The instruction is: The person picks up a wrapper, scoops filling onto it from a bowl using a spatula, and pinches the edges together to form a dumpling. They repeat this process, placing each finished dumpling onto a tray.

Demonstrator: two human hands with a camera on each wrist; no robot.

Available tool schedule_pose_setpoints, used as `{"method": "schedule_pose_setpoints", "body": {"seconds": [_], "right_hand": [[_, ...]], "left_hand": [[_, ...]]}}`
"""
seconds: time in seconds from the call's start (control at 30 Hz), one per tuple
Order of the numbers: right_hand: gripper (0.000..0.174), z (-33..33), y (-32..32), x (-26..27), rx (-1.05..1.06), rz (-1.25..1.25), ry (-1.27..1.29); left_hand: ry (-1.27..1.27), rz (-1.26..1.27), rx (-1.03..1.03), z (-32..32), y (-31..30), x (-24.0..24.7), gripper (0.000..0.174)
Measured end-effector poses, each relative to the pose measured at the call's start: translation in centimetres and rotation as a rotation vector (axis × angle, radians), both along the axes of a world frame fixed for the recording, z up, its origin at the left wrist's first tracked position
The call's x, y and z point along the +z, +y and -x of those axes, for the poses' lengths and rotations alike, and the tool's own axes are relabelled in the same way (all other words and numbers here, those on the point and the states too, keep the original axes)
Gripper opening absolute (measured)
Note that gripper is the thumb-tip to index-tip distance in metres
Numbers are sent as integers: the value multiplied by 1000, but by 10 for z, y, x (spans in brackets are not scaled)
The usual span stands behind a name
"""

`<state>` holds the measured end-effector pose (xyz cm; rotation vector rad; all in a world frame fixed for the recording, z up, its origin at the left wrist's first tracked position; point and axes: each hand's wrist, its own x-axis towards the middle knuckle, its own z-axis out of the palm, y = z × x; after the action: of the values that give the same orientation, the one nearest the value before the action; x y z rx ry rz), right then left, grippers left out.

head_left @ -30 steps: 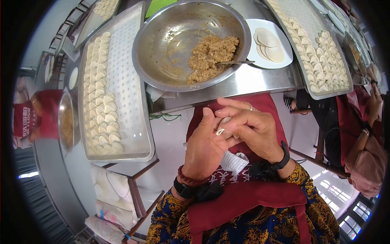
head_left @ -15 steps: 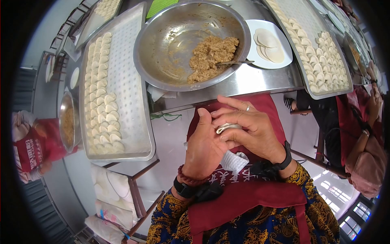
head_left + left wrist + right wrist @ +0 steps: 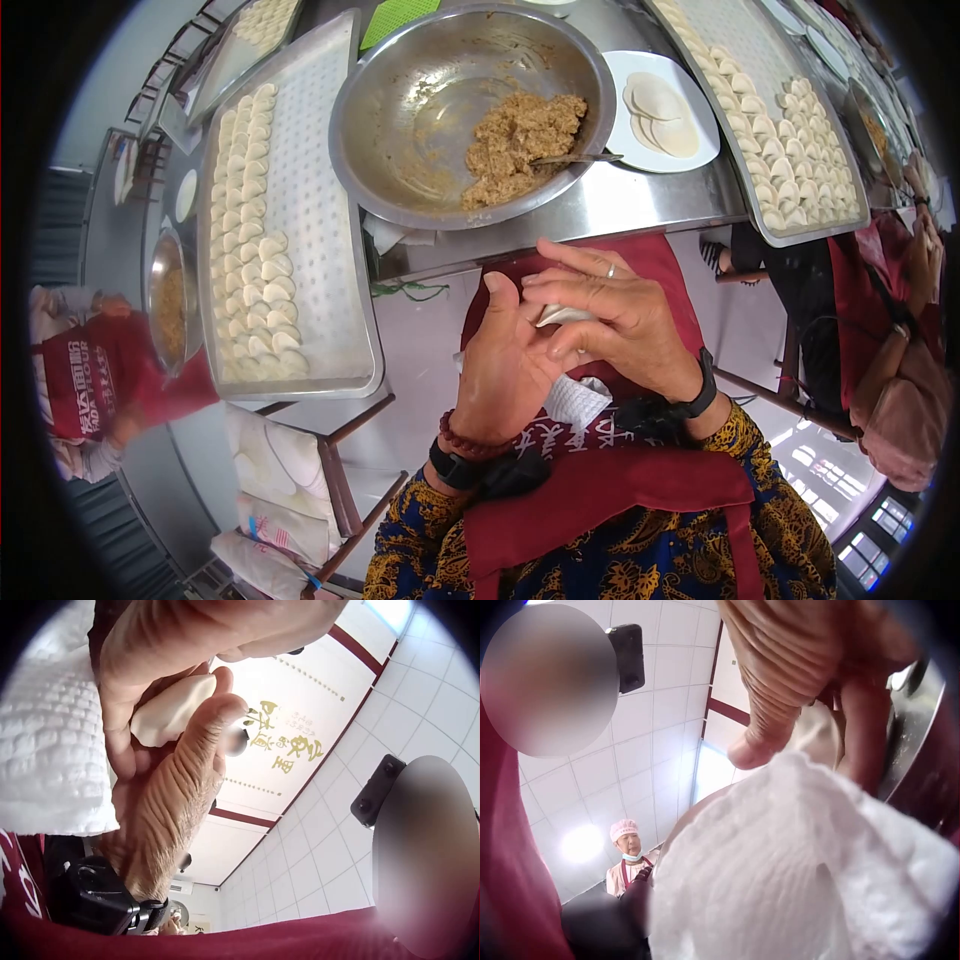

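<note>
A pale folded dumpling point(image 3: 562, 315) lies between the two hands, partly covered by fingers. My left hand point(image 3: 508, 362) is turned palm up with its thumb standing straight, and its fingers run beneath the dumpling. From the right, my right hand point(image 3: 632, 325) holds the dumpling, fingers curled over the far side and thumb at the near side. In the left wrist view, the smooth white side of the dumpling shows beside the right thumb point(image 3: 202, 731). Only a strip of it appears in the right wrist view, behind a white cloth point(image 3: 757, 855).
Ahead stands a steel bowl point(image 3: 400, 150) of brown filling point(image 3: 525, 145) with a spoon point(image 3: 575, 158) in it. A white plate point(image 3: 650, 72) bears several round wrappers point(image 3: 672, 118). Trays of dumplings flank the bowl, left point(image 3: 325, 290) and right point(image 3: 800, 236). Other people are at both sides.
The dumpling has turned in the hands; its folded edge showed before, and less of it shows now. The right thumb has shifted slightly down from it. The left hand has barely moved.
</note>
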<state>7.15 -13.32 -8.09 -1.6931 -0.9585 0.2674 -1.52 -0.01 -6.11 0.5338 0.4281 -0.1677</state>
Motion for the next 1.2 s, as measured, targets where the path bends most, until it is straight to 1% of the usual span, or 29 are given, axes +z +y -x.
{"method": "schedule_pose_setpoints", "body": {"seconds": [0.07, 0.13, 0.27, 0.37, 0.43, 0.57, 0.63, 0.77, 0.87, 0.93, 0.97, 1.03, 1.07, 1.13, 1.17, 1.2], "right_hand": [[17, -1, 0, 1, 12, 35, -50], [16, 1, 2, 3, 13, 16, -110], [16, -1, 1, -2, 22, -10, -88], [17, -2, -1, -2, 20, -22, -84], [18, -2, -3, 1, 5, -24, -16], [18, -4, -5, 5, 9, -24, -40], [14, -3, -4, 3, -14, -74, 57], [12, -4, -4, 2, -56, -115, 41], [10, -10, -6, 12, -24, -88, -26], [10, -12, -6, 16, 19, -79, 36], [10, -13, -6, 20, 17, -86, 28], [11, -12, -6, 32, -45, -103, 150], [11, -12, -6, 36, -45, -110, 147], [12, -15, -7, 41, -45, -17, -12], [12, -16, -7, 42, -47, -22, -19], [12, -18, -7, 41, -38, -23, -89]], "left_hand": [[24, -10, -2, 0, 0, -3, 70], [-43, -13, -14, 0, -1, -6, 70], [-90, 0, -15, -2, -4, -2, 70], [-53, 17, 10, -2, -5, -2, 71], [-22, 14, 20, 0, -5, -4, 71], [3, -28, 33, -2, -6, 0, 72], [-43, -7, 26, -4, -7, -1, 73], [-57, 9, 11, -8, -6, 5, 74], [-87, 64, -44, -10, 0, 4, 77], [-125, 70, -63, -11, 2, 6, 78], [-133, 64, -66, -12, 4, 9, 78], [-99, 68, -60, -13, 6, 16, 78], [-102, 62, -61, -14, 6, 18, 78], [-107, 24, -56, -16, 4, 23, 79], [-114, 20, -59, -18, 3, 26, 79], [-102, 2, -56, -19, 2, 29, 79]]}}
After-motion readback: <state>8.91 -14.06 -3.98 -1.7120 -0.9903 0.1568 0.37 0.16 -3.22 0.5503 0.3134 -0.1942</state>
